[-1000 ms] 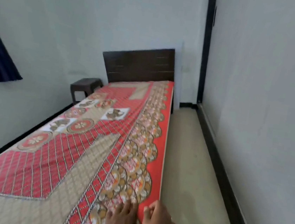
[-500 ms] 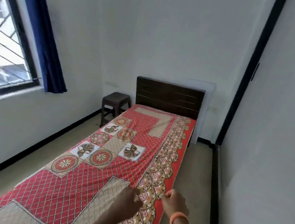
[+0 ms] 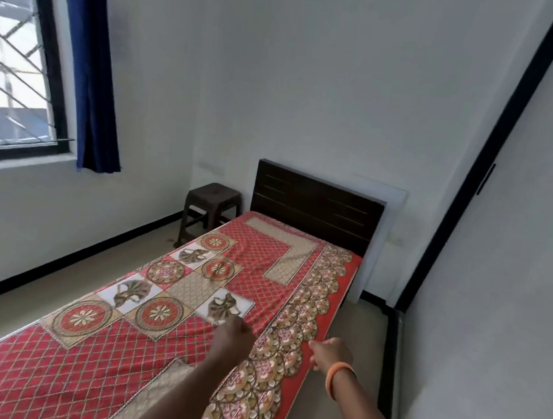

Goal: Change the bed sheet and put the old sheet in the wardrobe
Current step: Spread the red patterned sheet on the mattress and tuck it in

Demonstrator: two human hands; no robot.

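Note:
A red and beige patterned bed sheet (image 3: 183,353) covers the single bed, which has a dark wooden headboard (image 3: 317,203) at the far end. My left hand (image 3: 233,337) is curled into a fist on the middle of the sheet and seems to grip the fabric, which wrinkles around it. My right hand (image 3: 331,353), with an orange bangle on its wrist, sits at the sheet's scalloped right border with curled fingers. Whether it holds the border is hidden. No wardrobe or second sheet shows.
A dark plastic stool (image 3: 211,207) stands by the bed's far left corner. A barred window (image 3: 7,51) with a blue curtain (image 3: 92,61) is on the left wall. A narrow strip of floor (image 3: 362,339) runs between the bed and the right wall.
The view has risen from low by the bed's edge to a higher one over the whole bed. Both arms have stretched forward, and the hands have moved from the near border toward the bed's middle.

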